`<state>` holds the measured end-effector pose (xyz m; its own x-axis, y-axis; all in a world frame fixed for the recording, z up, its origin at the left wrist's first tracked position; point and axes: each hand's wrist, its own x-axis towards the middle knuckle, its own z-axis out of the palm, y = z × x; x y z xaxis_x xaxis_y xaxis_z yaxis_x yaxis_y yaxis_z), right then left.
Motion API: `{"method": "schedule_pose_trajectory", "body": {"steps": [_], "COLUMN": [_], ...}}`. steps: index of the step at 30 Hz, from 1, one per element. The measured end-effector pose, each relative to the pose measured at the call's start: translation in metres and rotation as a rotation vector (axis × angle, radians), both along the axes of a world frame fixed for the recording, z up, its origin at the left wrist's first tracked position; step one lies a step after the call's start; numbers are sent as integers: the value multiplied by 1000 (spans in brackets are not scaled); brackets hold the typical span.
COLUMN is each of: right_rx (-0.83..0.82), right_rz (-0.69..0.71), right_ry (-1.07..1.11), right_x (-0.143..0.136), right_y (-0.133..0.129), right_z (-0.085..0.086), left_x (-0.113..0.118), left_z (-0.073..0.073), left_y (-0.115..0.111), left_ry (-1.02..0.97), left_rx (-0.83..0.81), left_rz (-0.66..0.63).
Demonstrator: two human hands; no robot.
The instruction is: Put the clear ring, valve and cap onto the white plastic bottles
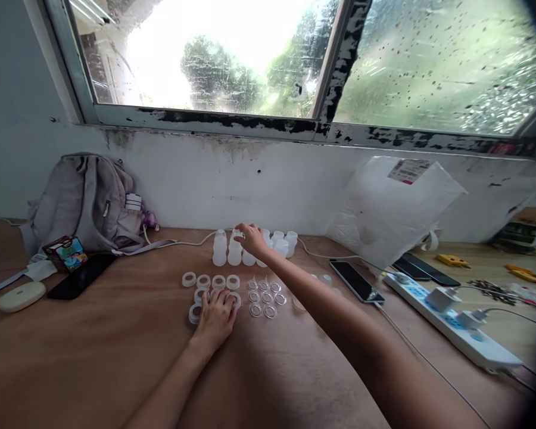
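Observation:
My right hand (252, 239) reaches over to the row of bottles by the wall. Its thumb and fingers close at the clear top of the second small frosted bottle (234, 256) from the left; the exact grip is hard to see. A similar bottle with a narrow clear top (220, 253) stands upright at its left. My left hand (217, 314) lies over the group of white plastic rings (218, 281), fingers apart and touching some of them. Several clear ring-shaped pieces (267, 297) lie in rows to its right. More clear pieces (325, 279) are partly behind my right forearm.
More frosted cups (291, 243) stand behind my right hand. On the right are a phone (356, 280) on a cable, a power strip (455, 322) with chargers, and a plastic bag (393, 208). A backpack (87, 202), dark phone (81, 277) and pale oval object (21, 297) are left.

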<state>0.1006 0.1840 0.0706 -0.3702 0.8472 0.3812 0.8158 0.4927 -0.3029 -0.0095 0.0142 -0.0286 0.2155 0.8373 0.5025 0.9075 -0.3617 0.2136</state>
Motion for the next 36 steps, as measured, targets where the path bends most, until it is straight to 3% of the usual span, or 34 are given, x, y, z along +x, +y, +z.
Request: {"method": "schedule_pose_trajectory", "body": {"steps": [9,22,29,36], "right_rx": [33,20,45,106], "right_rz": [10,2,15,29], "right_ry": [26,56,64,122], "right_x": [2,0,1,15], "right_y": [2,5,0,-15], "right_z": [-8,-7,-10,-2], "left_x": [0,1,5,5], "left_z": [4,3,8,8], "left_y": [-2,-1,-4,-3], "left_ry": [0,4,-20,-55], "left_rx": [6,-19,14,52], "left_rz": [-29,-23,-22,-28]}}
